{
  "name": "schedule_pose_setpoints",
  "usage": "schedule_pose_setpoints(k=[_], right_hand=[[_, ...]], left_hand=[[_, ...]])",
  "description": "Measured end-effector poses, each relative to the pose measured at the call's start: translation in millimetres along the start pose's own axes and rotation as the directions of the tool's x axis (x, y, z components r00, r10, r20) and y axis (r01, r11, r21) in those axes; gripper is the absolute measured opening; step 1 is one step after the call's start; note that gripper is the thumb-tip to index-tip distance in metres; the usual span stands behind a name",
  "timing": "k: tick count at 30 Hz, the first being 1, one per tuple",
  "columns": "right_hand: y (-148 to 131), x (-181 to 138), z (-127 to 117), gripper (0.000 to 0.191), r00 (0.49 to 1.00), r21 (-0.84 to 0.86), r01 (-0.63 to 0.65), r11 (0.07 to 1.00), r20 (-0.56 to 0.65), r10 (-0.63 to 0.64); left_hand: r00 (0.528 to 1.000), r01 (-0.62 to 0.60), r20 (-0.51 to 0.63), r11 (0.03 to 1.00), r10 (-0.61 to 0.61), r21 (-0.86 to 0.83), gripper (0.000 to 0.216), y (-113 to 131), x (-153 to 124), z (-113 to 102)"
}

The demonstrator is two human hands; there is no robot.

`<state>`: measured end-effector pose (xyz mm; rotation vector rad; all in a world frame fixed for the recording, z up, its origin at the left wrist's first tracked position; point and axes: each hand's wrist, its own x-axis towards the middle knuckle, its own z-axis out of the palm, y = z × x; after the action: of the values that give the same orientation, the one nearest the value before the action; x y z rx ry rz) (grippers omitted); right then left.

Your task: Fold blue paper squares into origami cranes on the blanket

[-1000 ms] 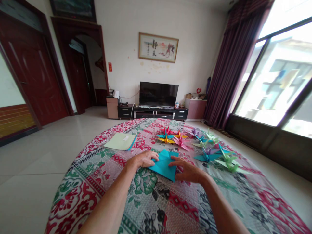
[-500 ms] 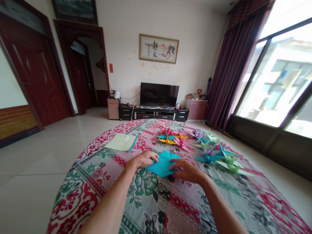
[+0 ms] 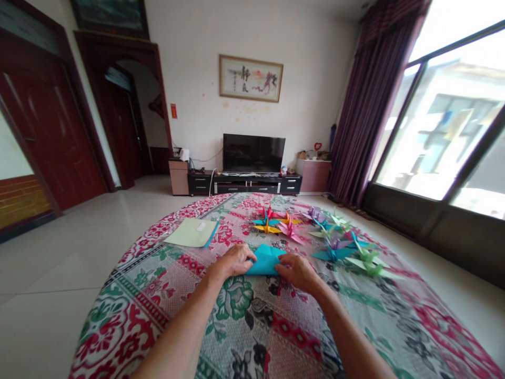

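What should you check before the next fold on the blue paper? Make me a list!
1. Both hands on the paper: ok. The left hand and right hand press the blue paper from either side.
2. Paper lying flat on the tablecloth: ok, its near edge rests on the cloth.
3. Edges lined up evenly: cannot tell, the fingers cover the corners.
4. Finished cranes out of the way: ok, they sit beyond the paper, apart from it.
5. Spare paper stack within sight: ok, it lies to the left, apart from the hands.
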<state>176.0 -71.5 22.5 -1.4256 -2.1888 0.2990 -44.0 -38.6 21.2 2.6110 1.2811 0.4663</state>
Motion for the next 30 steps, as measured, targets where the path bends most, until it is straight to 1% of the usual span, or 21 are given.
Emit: schedule_pose_setpoints(k=[3, 8, 10, 13, 17, 19, 21, 23, 25, 27, 30], right_hand=[[0.3, 0.4, -1.7, 0.026, 0.997, -0.031, -0.064, 0.997, -0.053, 0.063], [8.5, 2.5, 3.5, 0.023, 0.981, -0.002, -0.157, 0.988, -0.116, 0.156], [11.3, 3.3, 7.4, 0.024, 0.978, 0.021, -0.158, 0.987, -0.134, 0.160], [12.8, 4.1, 12.3, 0.025, 0.979, 0.052, -0.125, 0.991, -0.156, 0.132], [12.5, 6.3, 17.7, 0.026, 0.978, 0.068, -0.104, 0.992, -0.176, 0.114], [11.5, 7.9, 20.4, 0.026, 0.970, 0.061, -0.129, 0.990, -0.201, 0.139], [9.3, 9.4, 22.5, 0.026, 0.959, 0.048, -0.177, 0.983, -0.217, 0.183], [6.3, 10.9, 23.6, 0.024, 0.950, 0.031, -0.224, 0.974, -0.214, 0.226], [3.2, 12.4, 23.8, 0.024, 0.945, 0.012, -0.257, 0.966, -0.204, 0.254], [1.0, 14.3, 23.9, 0.025, 0.940, -0.006, -0.284, 0.959, -0.200, 0.277], [-0.5, 18.0, 24.8, 0.027, 0.930, -0.026, -0.326, 0.945, -0.190, 0.315]], left_hand=[[0.999, 0.015, 0.044, 1.000, -0.015, -0.008, 0.034, 6.7, 0.6, -3.4], [0.994, 0.015, 0.111, 0.991, 0.000, -0.134, 0.036, 26.1, 1.5, -8.0], [0.991, 0.038, 0.132, 0.989, -0.019, -0.144, 0.034, 33.3, 1.6, -8.9], [0.987, 0.074, 0.157, 0.980, -0.045, -0.185, 0.027, 39.6, 0.5, -10.6], [0.980, 0.124, 0.189, 0.935, -0.063, -0.333, 0.022, 36.6, -1.4, -9.6], [0.982, 0.137, 0.177, 0.905, -0.070, -0.404, 0.025, 31.8, -0.9, -5.8], [0.983, 0.164, 0.148, 0.873, -0.107, -0.460, 0.032, 27.0, 1.0, -0.5], [0.975, 0.221, 0.143, 0.825, -0.171, -0.521, 0.037, 23.9, 3.2, 4.3], [0.960, 0.279, 0.139, 0.792, -0.243, -0.543, 0.041, 23.0, 4.9, 6.8], [0.954, 0.293, 0.102, 0.807, -0.282, -0.512, 0.044, 23.9, 5.6, 6.6], [0.964, 0.259, 0.055, 0.862, -0.262, -0.436, 0.049, 25.6, 5.6, 4.4]])
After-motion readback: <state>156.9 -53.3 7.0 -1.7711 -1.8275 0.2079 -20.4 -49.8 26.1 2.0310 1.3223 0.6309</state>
